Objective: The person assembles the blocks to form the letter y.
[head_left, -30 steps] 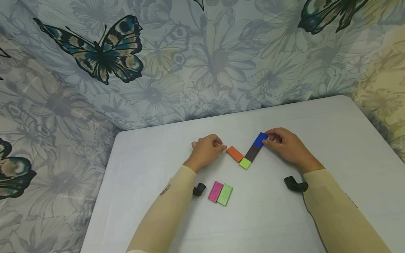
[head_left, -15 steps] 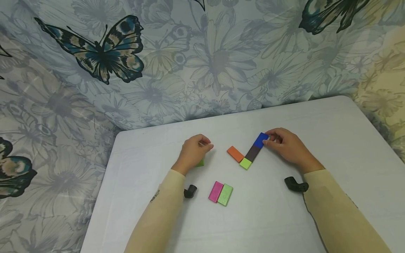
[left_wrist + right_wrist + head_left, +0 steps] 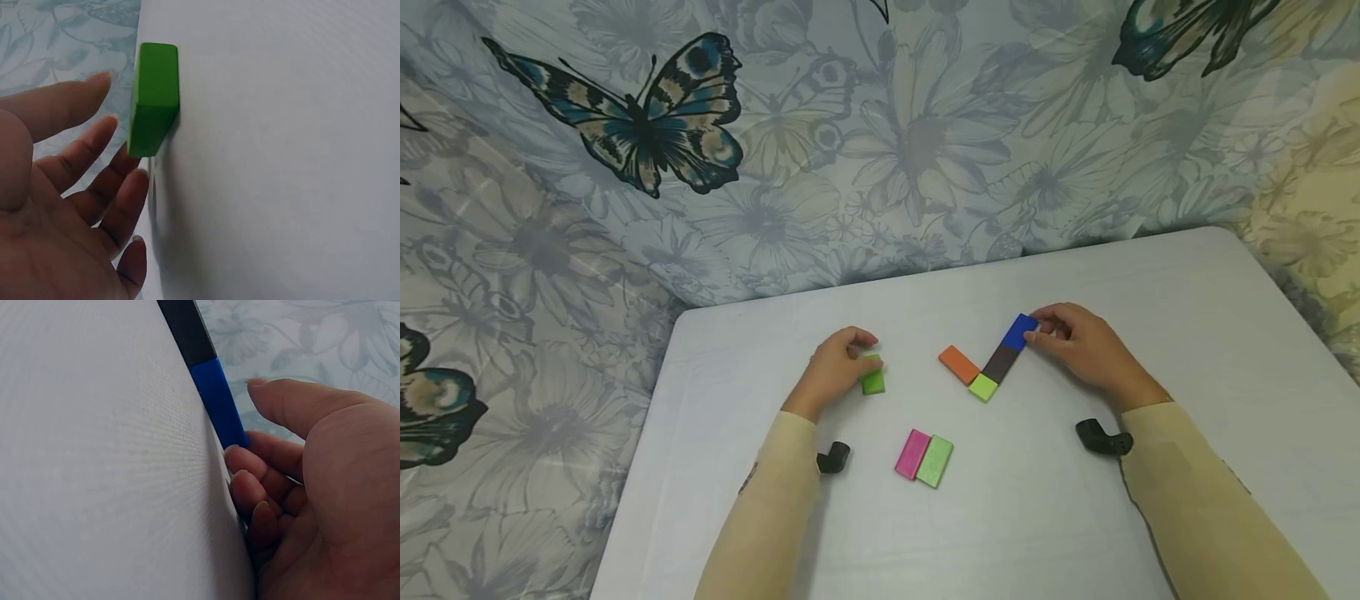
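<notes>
In the head view my left hand (image 3: 829, 371) is beside a green block (image 3: 873, 383) on the table. The left wrist view shows its thumb and fingers spread next to that green block (image 3: 156, 81), apart from it. To the right, a V of blocks lies flat: orange (image 3: 958, 365), lime (image 3: 982, 387), dark brown (image 3: 999, 364) and blue (image 3: 1020, 331). My right hand (image 3: 1078, 346) is at the blue block's outer end. In the right wrist view the fingertips touch the end of the blue block (image 3: 219, 403), while the thumb stays off it, fingers loosely bent.
A pink block (image 3: 912, 454) and a light green block (image 3: 935, 462) lie side by side nearer the front of the white table (image 3: 1000, 533). Black wrist-worn pieces stick out by each sleeve. Flower-and-butterfly patterned cloth (image 3: 910, 150) hangs behind the table.
My left hand has moved left from near the orange block to the green block, which its wrist hid before. My right hand has stayed at the blue block.
</notes>
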`<state>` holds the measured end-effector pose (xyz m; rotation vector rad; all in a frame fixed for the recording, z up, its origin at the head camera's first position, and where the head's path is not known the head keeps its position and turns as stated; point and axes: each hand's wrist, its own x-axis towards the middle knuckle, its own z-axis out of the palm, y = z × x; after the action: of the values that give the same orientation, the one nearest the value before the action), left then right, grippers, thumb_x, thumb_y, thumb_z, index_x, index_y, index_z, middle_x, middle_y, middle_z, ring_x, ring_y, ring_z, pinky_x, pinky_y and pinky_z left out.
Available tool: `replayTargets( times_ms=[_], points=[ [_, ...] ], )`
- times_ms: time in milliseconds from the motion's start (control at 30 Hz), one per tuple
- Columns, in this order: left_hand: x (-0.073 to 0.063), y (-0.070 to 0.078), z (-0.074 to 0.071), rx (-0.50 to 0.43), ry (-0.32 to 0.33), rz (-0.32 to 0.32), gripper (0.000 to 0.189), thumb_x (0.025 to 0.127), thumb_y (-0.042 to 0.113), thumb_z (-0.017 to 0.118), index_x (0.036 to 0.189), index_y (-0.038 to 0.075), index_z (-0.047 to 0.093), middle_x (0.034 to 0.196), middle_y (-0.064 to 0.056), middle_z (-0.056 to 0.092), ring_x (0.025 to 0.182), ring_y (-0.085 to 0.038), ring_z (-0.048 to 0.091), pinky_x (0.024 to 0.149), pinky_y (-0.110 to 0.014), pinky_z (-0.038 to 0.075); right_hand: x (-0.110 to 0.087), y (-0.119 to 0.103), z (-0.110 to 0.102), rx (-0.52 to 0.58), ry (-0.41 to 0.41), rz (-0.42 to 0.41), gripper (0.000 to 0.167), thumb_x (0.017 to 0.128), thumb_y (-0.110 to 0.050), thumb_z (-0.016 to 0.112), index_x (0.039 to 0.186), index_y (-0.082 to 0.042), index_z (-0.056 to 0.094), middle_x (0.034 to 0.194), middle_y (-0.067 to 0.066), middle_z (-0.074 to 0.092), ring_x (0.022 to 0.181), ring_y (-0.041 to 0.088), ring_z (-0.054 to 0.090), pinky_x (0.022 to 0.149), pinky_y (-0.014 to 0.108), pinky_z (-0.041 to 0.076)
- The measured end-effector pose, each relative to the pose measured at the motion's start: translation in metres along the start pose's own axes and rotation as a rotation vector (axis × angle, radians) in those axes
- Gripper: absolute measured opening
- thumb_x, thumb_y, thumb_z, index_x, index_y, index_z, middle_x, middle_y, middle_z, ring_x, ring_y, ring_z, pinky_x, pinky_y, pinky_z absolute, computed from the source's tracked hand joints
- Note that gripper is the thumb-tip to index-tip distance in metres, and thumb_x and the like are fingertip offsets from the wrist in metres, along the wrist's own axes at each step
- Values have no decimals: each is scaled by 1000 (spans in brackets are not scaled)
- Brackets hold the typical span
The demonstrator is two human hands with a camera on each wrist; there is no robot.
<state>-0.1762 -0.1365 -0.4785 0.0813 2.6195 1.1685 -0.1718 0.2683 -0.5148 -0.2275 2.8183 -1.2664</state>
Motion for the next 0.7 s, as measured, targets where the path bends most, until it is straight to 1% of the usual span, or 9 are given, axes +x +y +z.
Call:
replayTargets(
  times_ms=[167, 267, 433, 567, 700],
  points=[
    [-5, -6, -2, -13, -71, 21, 44, 91, 21, 90, 131, 16, 72, 128, -1, 67, 94, -23, 58, 85, -43, 48, 0, 1, -1, 4, 4, -6, 45, 107, -34, 74, 135, 0, 68, 108, 12, 65, 92, 28, 54, 79, 45, 44],
    [-8, -8, -4, -43, -106, 28, 51, 88, 18, 93, 134, 15, 71, 127, -3, 64, 94, -24, 58, 84, -42, 48, 0, 1, -1, 3, 7, -9, 45, 107, -33, 74, 135, 1, 68, 108, 12, 65, 92, 28, 54, 79, 44, 44],
    [-10, -13, -8, -45, -150, 35, 57, 86, 17, 95, 138, 17, 70, 121, -2, 63, 102, -23, 58, 85, -42, 50, 0, 1, 0, 9, 8, -9, 46, 107, -34, 74, 135, 1, 68, 109, 13, 65, 92, 28, 55, 79, 43, 44],
    [-12, -15, -10, -37, -167, 50, 60, 84, 15, 97, 138, 18, 70, 117, -3, 63, 106, -24, 58, 88, -43, 50, 0, 1, 0, 12, 6, -7, 45, 107, -34, 74, 135, 1, 68, 109, 13, 65, 93, 28, 55, 79, 45, 44],
    [-12, -16, -11, -35, -156, 50, 57, 84, 14, 97, 135, 17, 71, 113, -4, 64, 102, -23, 59, 86, -42, 50, 0, 1, 0, 8, 6, -4, 45, 107, -34, 73, 136, 1, 68, 109, 13, 65, 93, 28, 54, 80, 46, 44]
  ],
)
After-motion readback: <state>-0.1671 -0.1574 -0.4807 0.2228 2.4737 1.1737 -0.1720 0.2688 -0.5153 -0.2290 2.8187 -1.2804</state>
